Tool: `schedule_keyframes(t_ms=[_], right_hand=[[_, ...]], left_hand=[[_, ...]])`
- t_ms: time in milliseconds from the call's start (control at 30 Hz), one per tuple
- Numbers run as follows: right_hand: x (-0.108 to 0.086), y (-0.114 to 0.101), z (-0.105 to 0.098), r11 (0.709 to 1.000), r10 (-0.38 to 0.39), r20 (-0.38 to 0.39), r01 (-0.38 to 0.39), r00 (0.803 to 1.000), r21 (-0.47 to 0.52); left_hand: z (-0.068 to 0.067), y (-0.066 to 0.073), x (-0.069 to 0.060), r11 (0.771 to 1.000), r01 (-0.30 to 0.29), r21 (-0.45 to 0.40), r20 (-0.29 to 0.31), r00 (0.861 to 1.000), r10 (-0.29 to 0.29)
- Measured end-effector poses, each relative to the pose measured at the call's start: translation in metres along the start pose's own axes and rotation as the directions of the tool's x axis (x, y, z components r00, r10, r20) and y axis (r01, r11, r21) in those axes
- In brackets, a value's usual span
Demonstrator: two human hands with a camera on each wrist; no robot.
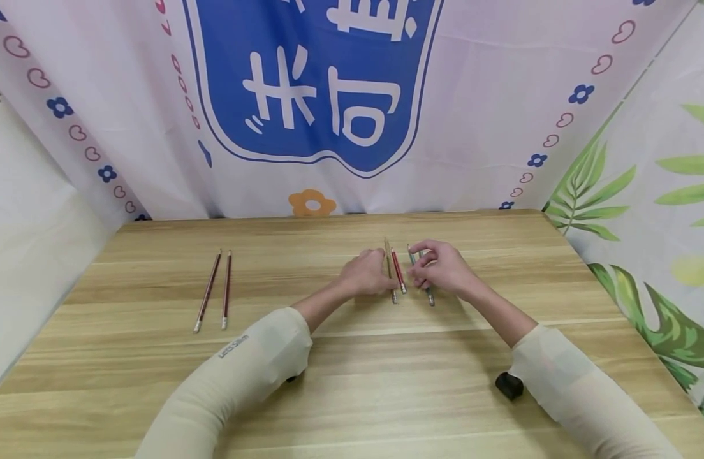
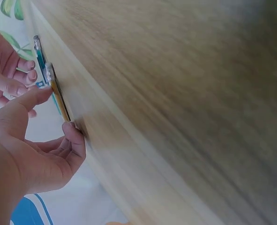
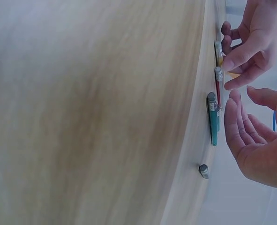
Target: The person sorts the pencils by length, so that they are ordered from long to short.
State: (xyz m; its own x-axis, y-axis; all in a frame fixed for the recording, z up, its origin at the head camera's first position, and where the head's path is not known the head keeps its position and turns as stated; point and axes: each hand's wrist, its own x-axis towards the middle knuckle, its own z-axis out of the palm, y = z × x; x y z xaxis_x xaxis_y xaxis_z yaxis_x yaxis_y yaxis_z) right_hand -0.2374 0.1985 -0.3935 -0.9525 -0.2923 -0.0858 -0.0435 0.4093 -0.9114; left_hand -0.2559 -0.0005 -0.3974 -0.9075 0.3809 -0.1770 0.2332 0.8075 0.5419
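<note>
My left hand (image 1: 368, 273) is at a yellow pencil (image 1: 389, 262), its thumb touching the shaft near the eraser end and its bent fingers farther along it. Thumb and fingertips stay apart in the left wrist view. Beside the yellow pencil lies a red pencil (image 1: 398, 271). Over a green pencil (image 3: 213, 123) hovers my right hand (image 1: 442, 268), fingers loosely bent, thumb apart from them. That hand partly hides the green pencils in the head view. Another pencil end (image 3: 204, 171) shows separately in the right wrist view.
Two dark red pencils (image 1: 226, 290) lie apart on the left side of the wooden table (image 1: 352, 382), erasers towards me. A printed cloth (image 1: 472, 127) hangs behind the table's far edge, and a leaf-patterned cloth (image 1: 650, 191) hangs on the right.
</note>
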Motion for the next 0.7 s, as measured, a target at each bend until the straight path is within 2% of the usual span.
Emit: schedule_keyframes(t_ms=[233, 700], right_hand=[[0.0003, -0.0006, 0.0007, 1.000, 0.017, 0.007, -0.017, 1.000, 0.000], [0.0002, -0.0028, -0.0025, 0.998, 0.056, -0.019, -0.056, 0.998, -0.003]], left_hand=[[-0.0060, -0.0009, -0.0037, 0.999, 0.038, -0.004, -0.019, 0.999, -0.038], [-0.0098, -0.0071, -0.0013, 0.998, 0.046, 0.036, -0.058, 0.997, -0.044]])
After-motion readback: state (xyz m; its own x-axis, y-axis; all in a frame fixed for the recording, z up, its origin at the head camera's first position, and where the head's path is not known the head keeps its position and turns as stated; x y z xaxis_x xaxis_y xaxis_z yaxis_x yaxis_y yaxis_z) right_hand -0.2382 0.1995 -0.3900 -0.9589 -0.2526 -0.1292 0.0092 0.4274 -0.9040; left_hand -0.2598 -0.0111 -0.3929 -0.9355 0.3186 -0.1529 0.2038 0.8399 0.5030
